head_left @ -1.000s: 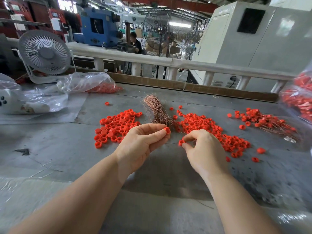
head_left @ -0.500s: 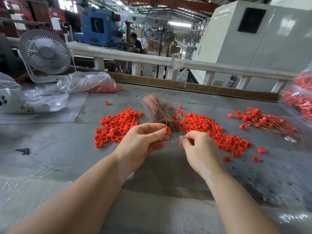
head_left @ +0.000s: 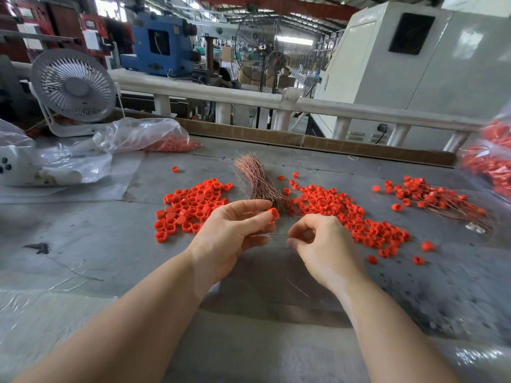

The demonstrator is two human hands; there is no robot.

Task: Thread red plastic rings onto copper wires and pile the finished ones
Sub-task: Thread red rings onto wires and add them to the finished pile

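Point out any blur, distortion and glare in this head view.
Head view: wide-angle bend curves the white railing; the bag of red rings at the right edge is smeared; bright daylight washes out the far hall; glare glints on the plastic sheet at lower right; both hands and the ring piles stay fairly sharp.
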